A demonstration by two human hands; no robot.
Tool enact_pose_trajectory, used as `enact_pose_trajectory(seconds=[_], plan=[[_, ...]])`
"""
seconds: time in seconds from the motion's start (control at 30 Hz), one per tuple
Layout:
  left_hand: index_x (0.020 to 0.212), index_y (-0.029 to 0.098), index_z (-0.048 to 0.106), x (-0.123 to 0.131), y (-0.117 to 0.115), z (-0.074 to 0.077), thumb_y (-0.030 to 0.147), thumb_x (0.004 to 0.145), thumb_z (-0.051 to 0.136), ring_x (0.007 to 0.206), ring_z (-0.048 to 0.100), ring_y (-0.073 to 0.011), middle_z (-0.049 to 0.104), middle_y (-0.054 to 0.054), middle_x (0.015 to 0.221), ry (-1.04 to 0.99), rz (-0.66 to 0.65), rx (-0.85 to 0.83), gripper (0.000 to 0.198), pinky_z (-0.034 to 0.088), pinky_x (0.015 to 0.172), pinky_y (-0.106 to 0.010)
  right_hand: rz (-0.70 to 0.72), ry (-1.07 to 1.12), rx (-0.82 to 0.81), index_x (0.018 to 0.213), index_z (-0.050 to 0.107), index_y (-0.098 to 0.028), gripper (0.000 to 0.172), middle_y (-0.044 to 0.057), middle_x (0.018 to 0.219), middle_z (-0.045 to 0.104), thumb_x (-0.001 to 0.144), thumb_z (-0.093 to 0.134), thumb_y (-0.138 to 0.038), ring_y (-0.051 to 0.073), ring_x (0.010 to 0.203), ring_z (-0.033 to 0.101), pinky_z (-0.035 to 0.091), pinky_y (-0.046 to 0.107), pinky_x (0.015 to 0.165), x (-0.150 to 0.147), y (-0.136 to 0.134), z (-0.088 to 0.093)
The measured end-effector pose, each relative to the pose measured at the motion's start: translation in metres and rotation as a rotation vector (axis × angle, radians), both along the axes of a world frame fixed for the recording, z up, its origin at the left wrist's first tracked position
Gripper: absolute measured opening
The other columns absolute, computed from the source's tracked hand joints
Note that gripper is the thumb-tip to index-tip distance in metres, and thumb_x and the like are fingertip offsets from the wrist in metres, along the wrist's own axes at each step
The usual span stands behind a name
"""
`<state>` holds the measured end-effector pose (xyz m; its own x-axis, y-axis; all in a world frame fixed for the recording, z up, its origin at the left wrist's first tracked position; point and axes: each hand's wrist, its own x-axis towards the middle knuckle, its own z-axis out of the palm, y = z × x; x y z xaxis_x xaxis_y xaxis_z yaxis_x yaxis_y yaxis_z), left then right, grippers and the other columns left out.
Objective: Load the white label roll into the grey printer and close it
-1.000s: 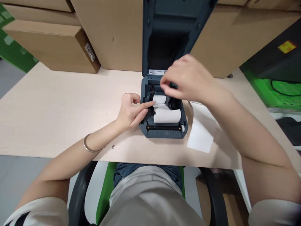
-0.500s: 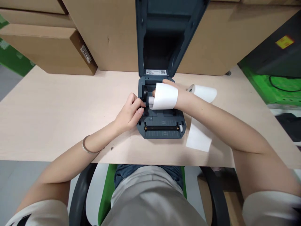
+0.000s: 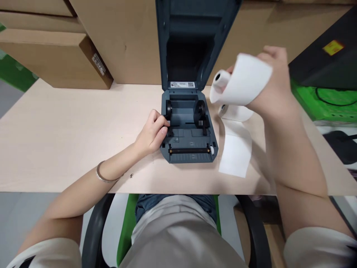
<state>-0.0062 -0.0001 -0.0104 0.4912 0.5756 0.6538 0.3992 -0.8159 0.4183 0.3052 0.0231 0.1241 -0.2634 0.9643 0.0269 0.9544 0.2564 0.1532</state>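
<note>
A dark grey label printer [image 3: 188, 139] stands open on the pale table [image 3: 69, 130], its lid [image 3: 195, 37] tilted up and its roll bay bare. My left hand [image 3: 152, 132] rests on the printer's left edge, fingers curled against the left roll holder. My right hand [image 3: 275, 85] is raised to the right of the printer and grips a white paper roll [image 3: 240, 83] with a loose end curling over it. A second white roll [image 3: 235, 112] lies on the table below that hand, its paper strip [image 3: 235, 152] trailing toward me.
Cardboard boxes [image 3: 55, 52] line the back of the table behind the printer. A green crate [image 3: 326, 100] and a black box [image 3: 329, 63] sit at the right. My chair's armrests show below the table's near edge.
My right hand has lifted the paper roll out of the printer's bay and carried it up and to the right. My left hand has stayed at the printer's left side.
</note>
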Motion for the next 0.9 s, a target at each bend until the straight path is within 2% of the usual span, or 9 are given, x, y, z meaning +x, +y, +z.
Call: enact_pose_trajectory(seconds=[0.07,0.2,0.37,0.47,0.53,0.57,0.63,0.73,0.9], plan=[[0.102,0.023,0.058,0.000,0.000,0.000,0.059,0.112,0.023,0.089,0.053,-0.0234,0.049,-0.006,0.091,0.002,0.004,-0.010,0.051,0.050,0.079,-0.041,-0.004,-0.038,0.048,0.121,0.076,-0.013,0.036,0.020,0.117,0.077,0.096,0.052,-0.024,0.037,0.124,0.064,0.022,0.062,0.132,0.009,0.012,-0.017],[0.099,0.022,0.060,0.000,0.001,0.003,0.061,0.111,0.025,0.088,0.052,-0.0225,0.050,-0.005,0.089,0.015,0.016,-0.021,0.054,0.049,0.077,-0.041,0.116,-0.045,-0.169,0.104,0.081,-0.019,0.031,0.009,0.094,0.079,0.082,0.059,-0.017,0.030,0.107,0.072,0.017,0.062,0.135,0.016,0.033,-0.057],[0.096,0.021,0.060,0.000,0.001,0.006,0.061,0.112,0.029,0.087,0.052,-0.0212,0.051,-0.005,0.089,0.015,0.001,-0.010,0.052,0.047,0.075,-0.039,0.178,0.167,-0.314,0.113,0.080,-0.022,0.034,0.008,0.116,0.080,0.087,0.057,-0.020,0.029,0.126,0.068,-0.001,0.063,0.137,0.029,0.034,-0.070],[0.097,0.022,0.059,0.000,0.002,0.006,0.057,0.113,0.032,0.087,0.052,-0.0207,0.051,-0.004,0.090,0.010,-0.015,0.011,0.047,0.047,0.076,-0.038,0.174,0.245,-0.279,0.153,0.059,-0.014,0.059,0.019,0.162,0.055,0.096,0.061,-0.031,0.032,0.157,0.044,0.002,0.055,0.136,0.049,0.028,-0.058],[0.098,0.022,0.059,0.000,0.002,0.006,0.055,0.113,0.033,0.087,0.052,-0.0204,0.052,-0.004,0.090,0.003,-0.023,0.023,0.045,0.046,0.076,-0.037,0.081,0.244,-0.242,0.169,0.034,-0.007,0.082,0.025,0.176,0.028,0.099,0.063,-0.038,0.033,0.168,0.020,0.008,0.050,0.135,0.065,0.025,-0.050],[0.097,0.022,0.059,0.000,0.002,0.006,0.055,0.113,0.033,0.087,0.052,-0.0203,0.052,-0.004,0.090,0.000,-0.024,0.028,0.045,0.046,0.076,-0.037,0.020,0.233,-0.238,0.171,0.027,-0.003,0.089,0.029,0.176,0.022,0.099,0.065,-0.040,0.034,0.169,0.016,0.012,0.050,0.133,0.072,0.024,-0.047],[0.097,0.022,0.059,0.000,0.002,0.006,0.055,0.113,0.033,0.087,0.051,-0.0201,0.051,-0.004,0.089,-0.001,-0.023,0.033,0.045,0.045,0.076,-0.037,-0.048,0.211,-0.308,0.167,0.034,-0.002,0.088,0.033,0.170,0.036,0.096,0.069,-0.040,0.038,0.162,0.033,0.029,0.050,0.124,0.083,0.023,-0.045],[0.097,0.022,0.059,0.000,0.002,0.006,0.054,0.113,0.034,0.087,0.051,-0.0202,0.050,-0.003,0.088,0.001,-0.017,0.032,0.044,0.046,0.076,-0.037,-0.013,0.212,-0.463,0.149,0.057,-0.015,0.061,0.022,0.145,0.067,0.093,0.066,-0.038,0.029,0.126,0.066,0.048,0.039,0.099,0.089,0.020,-0.047],[0.095,0.021,0.060,0.000,0.001,0.005,0.057,0.111,0.034,0.086,0.051,-0.0224,0.052,-0.005,0.089,0.001,-0.009,-0.027,0.047,0.047,0.075,-0.041,-0.046,0.190,-0.402,0.133,0.063,-0.019,0.047,0.016,0.132,0.074,0.091,0.066,-0.040,0.023,0.106,0.071,0.051,0.032,0.085,0.086,0.010,-0.045]])
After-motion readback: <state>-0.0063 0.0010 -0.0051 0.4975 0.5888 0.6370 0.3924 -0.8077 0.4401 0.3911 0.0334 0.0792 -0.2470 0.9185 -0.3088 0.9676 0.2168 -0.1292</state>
